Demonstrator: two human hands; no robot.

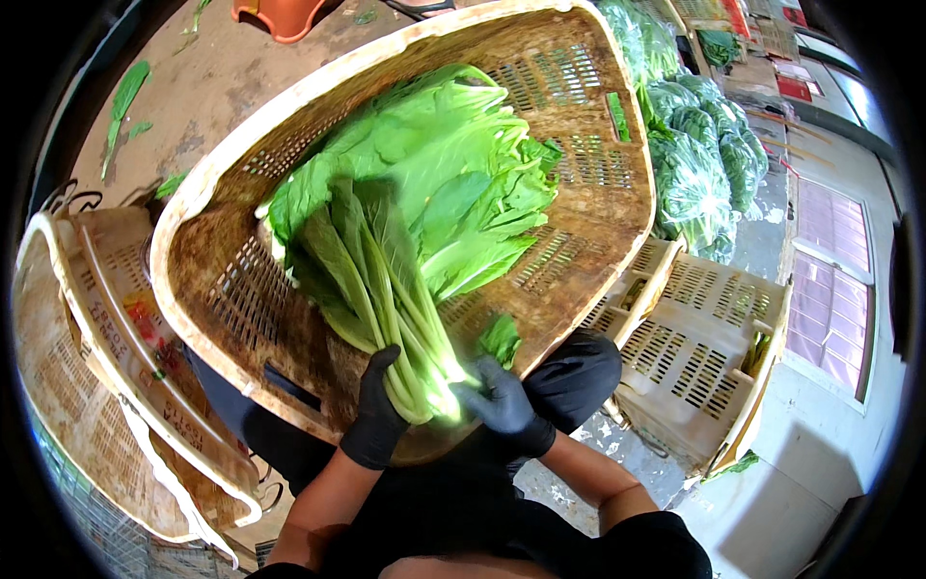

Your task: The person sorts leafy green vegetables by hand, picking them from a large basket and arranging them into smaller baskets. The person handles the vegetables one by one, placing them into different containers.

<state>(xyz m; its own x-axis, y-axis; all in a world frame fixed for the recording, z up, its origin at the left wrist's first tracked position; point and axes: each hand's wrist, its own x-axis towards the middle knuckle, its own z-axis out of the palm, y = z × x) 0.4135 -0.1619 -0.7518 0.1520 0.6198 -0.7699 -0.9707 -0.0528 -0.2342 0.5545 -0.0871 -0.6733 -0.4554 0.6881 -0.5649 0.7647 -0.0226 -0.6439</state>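
My left hand (pixel 378 400), in a black glove, grips a bunch of leafy greens (pixel 371 280) by its pale stems, with the leaves pointing away from me. At the bright stem ends, the fingers of my right hand (pixel 503 403), also black-gloved, curl against the bunch; they are slightly blurred. Just beyond those fingers is a small loose green leaf (pixel 500 340); whether they touch it I cannot tell. The bunch hangs over a worn, stained plastic basket (pixel 222 203) tilted across my lap. Inside it lies a broad pile of leafy greens (pixel 434 164).
Stacked beige crates (pixel 106 318) stand at my left, and another slotted crate (pixel 709 328) at my right. Plastic-bagged greens (pixel 694 145) are heaped beyond the right side. An orange stool (pixel 280 17) is at the far edge, with a stray leaf (pixel 123 101) on the brown floor.
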